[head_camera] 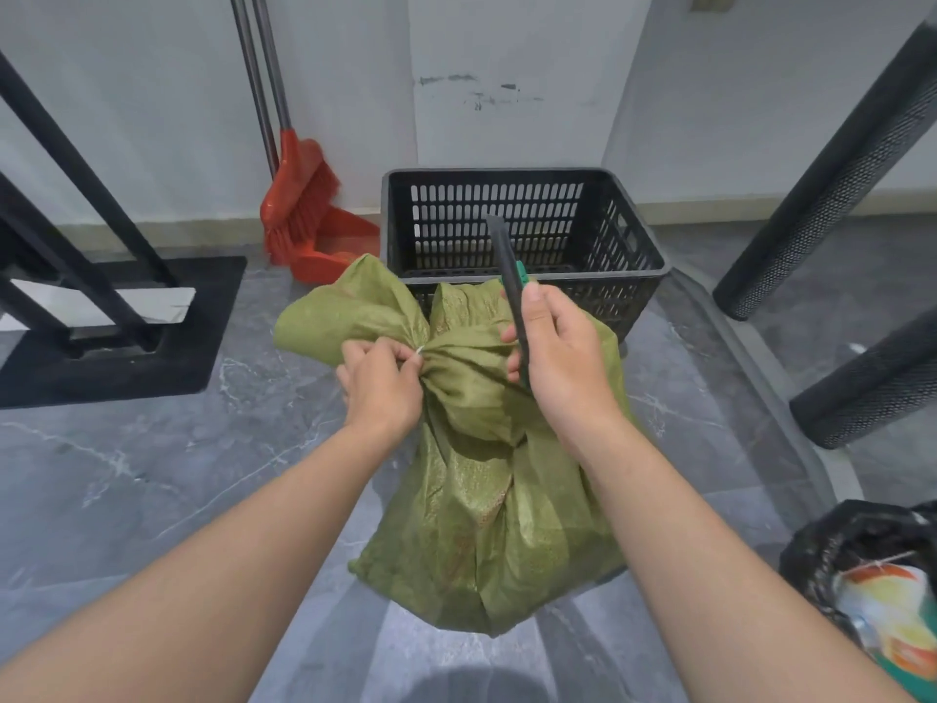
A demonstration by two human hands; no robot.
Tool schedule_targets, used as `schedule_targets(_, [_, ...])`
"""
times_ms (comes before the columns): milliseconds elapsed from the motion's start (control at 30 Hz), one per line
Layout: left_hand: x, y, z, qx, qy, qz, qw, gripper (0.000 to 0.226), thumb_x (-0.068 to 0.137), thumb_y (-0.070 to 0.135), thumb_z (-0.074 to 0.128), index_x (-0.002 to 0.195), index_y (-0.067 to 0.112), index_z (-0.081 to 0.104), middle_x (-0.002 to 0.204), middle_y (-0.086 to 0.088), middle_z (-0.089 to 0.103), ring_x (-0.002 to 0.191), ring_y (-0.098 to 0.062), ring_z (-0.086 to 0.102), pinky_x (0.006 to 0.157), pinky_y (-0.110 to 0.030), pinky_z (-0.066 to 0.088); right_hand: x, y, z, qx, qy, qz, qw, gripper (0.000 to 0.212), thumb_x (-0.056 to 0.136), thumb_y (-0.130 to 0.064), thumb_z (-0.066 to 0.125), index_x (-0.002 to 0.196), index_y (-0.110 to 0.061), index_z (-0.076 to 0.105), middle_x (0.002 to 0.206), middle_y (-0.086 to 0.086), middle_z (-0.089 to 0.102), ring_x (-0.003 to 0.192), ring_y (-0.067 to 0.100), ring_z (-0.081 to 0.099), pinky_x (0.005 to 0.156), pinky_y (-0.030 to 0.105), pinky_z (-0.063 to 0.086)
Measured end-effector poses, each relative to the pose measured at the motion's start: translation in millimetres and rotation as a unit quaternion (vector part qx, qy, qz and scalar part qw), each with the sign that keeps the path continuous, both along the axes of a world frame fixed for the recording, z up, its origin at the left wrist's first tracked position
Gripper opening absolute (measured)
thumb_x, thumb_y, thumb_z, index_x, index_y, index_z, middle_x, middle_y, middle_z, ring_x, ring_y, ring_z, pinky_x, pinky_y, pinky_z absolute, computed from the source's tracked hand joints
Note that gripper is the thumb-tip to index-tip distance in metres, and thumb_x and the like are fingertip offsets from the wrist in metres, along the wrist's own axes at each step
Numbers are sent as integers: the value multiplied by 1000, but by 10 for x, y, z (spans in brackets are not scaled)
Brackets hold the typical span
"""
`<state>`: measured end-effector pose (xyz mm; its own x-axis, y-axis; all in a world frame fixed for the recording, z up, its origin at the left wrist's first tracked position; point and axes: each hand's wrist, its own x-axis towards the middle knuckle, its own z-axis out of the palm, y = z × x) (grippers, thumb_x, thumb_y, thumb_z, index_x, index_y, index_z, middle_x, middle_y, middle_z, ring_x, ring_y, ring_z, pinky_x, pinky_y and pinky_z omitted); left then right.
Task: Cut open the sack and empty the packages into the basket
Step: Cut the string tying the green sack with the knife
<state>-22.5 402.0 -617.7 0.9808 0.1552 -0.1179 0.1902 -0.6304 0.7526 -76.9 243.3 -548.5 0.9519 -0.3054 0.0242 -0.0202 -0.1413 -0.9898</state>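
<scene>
The left hand (383, 383) pinches the white tie (420, 350) at the neck of the sack (487, 525), apparently tautening it for cutting; the right hand (563, 357), just beside, grips the knife (507, 261). The basket (640, 256) stands beyond both hands.

Single view: head-worn wide-angle camera, set high above the floor (152, 474), facing forward and steeply down along both forearms (243, 560). Near range: the left hand (380, 383) and right hand (563, 362) sit at frame centre over the sack (487, 525), the basket (654, 268) lies just beyond, and the wall (507, 68) fills the top band. Straight lines bow toward the frame borders.
</scene>
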Motion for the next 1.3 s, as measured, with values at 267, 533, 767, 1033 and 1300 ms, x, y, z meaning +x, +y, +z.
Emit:
schedule_targets(267, [86, 53, 631, -6, -281, -102, 954, 8, 103, 16, 58, 97, 13, 62, 102, 0, 57, 93, -11, 52, 83, -19, 37, -44, -129, 162, -164, -120, 21, 979, 15, 100, -46, 58, 110, -35, 58, 106, -17, 64, 86, 19, 69, 81, 50, 55])
schedule_targets(533, [8, -37, 710, 30, -370, -155, 916, 12, 102, 18, 61, 96, 8, 63, 91, 3, 62, 84, -12, 57, 76, -23, 45, -67, -16, 224, -42, -154, 143, 977, 12, 109, -20, 42, 117, -11, 45, 124, 2, 71, 97, -5, 64, 89, 27, 48])
schedule_targets(767, [-77, -50, 771, 26, -396, -204, 895, 14, 103, 15, 58, 95, 4, 60, 89, 5, 60, 78, -8, 53, 69, -24, 43, -77, -14, 289, -78, -107, 111, 985, 23, 110, -31, 38, 117, -13, 49, 117, -14, 72, 114, 2, 63, 102, 41, 47])
schedule_targets(1033, [-142, -85, 855, -32, -295, -157, 942, 12, 102, 16, 60, 94, 8, 64, 86, 4, 68, 84, -16, 63, 75, -31, 47, -99, 20, 294, -113, -82, 107, 984, 16, 107, -33, 47, 110, -17, 50, 89, 9, 69, 73, 5, 55, 80, 47, 50])
schedule_targets(1300, [-55, -58, 933, -109, -164, -143, 970, 8, 96, 21, 72, 88, 21, 73, 78, 9, 68, 67, -11, 62, 69, -39, 58, -161, -114, 273, -127, -132, 39, 982, 12, 97, -30, 68, 105, -24, 62, 105, -7, 74, 103, 9, 68, 91, 45, 55])
